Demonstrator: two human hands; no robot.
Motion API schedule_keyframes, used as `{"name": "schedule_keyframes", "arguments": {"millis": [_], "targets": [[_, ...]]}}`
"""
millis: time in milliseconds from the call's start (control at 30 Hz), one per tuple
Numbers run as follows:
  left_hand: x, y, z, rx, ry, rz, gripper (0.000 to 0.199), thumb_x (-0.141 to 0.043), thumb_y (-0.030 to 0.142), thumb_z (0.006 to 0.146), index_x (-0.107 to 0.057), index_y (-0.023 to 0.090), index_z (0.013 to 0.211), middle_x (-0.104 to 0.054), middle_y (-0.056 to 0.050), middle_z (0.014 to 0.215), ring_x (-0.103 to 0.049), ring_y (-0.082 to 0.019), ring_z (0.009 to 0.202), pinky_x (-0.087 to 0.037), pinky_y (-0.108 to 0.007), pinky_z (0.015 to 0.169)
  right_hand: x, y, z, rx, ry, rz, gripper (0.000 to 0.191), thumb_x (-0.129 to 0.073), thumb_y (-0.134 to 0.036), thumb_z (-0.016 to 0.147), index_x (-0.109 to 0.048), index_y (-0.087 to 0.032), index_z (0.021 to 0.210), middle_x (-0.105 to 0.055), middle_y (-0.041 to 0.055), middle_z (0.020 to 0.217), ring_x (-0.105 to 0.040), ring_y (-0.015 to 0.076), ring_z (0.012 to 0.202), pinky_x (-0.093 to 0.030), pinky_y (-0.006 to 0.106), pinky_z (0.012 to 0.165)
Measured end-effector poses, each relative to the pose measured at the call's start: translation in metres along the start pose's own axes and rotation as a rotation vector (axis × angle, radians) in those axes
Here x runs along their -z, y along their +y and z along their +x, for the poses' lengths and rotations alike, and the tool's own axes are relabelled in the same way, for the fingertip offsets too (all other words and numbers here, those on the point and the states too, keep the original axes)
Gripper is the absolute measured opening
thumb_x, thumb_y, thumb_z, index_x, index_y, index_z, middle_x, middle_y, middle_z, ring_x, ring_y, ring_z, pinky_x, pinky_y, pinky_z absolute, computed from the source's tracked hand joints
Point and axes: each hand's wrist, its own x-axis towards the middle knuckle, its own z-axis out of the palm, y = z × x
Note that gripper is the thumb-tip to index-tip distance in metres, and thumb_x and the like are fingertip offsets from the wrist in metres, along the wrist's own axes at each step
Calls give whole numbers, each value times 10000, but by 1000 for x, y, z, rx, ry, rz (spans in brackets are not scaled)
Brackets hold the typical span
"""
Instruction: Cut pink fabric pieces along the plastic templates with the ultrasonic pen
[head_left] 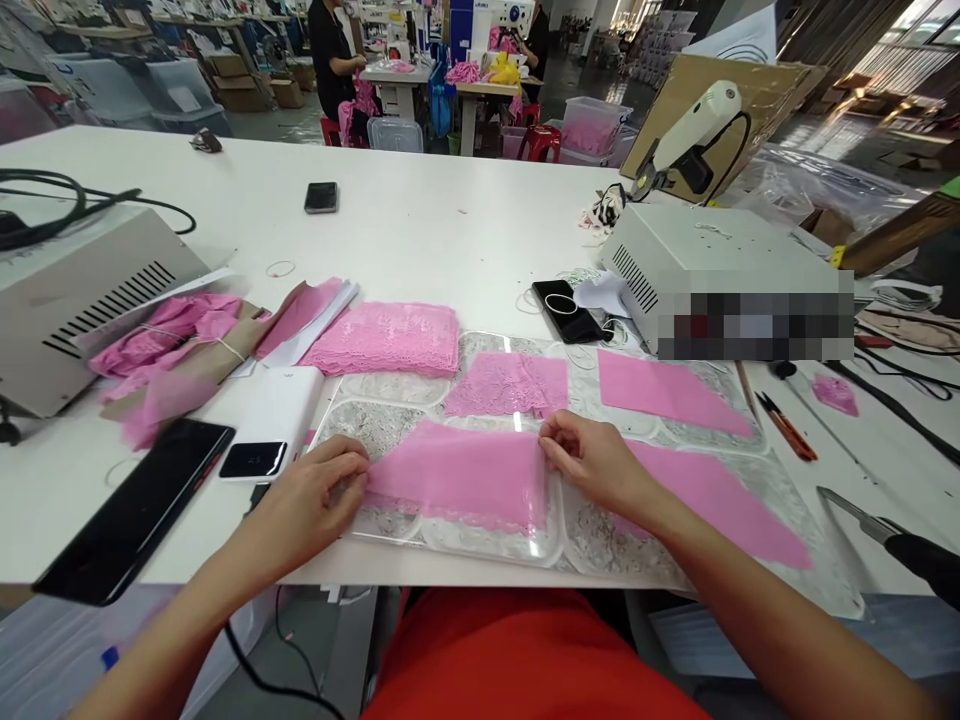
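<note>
A sheer pink fabric piece (465, 475) lies at the front of the clear, patterned mat (379, 425). My left hand (326, 495) pinches its left tip, fingers curled together. At its upper right corner, my right hand (589, 455) is closed on the edge between thumb and fingers. Just behind lies a pink lace piece (510, 384). Two more flat pink pieces, one farther back (667, 390) and one nearer (724, 500), rest on the right part of the mat. My right forearm partly covers the nearer one.
A folded pink lace stack (386, 338) sits behind the mat. Left are a white power bank (281, 415), a large black phone (139, 510) and a grey box (97, 290). Right are another grey box (720, 260), an orange cutter (786, 425) and scissors (892, 535).
</note>
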Motion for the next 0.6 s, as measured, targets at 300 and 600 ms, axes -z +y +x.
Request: {"name": "schedule_keyframes", "arguments": {"millis": [300, 600], "targets": [[-3, 0, -1, -23, 91, 215, 299, -386, 320, 921, -642, 199, 823, -645, -56, 929, -636, -199, 812, -516, -329, 753, -3, -5, 4, 6, -9, -90, 70, -501, -238, 817, -563, -220, 842, -584, -38, 580, -530, 131, 541, -369, 254, 525], [-24, 3, 1, -367, -33, 248, 391, -376, 283, 1005, -527, 264, 1365, -474, -56, 1465, -404, -266, 1375, -304, -515, 1137, -11, 2, -54, 420, -114, -197, 116, -494, -175, 899, -595, -204, 949, -629, 38, 842, -565, 111, 650, -441, 231, 577]]}}
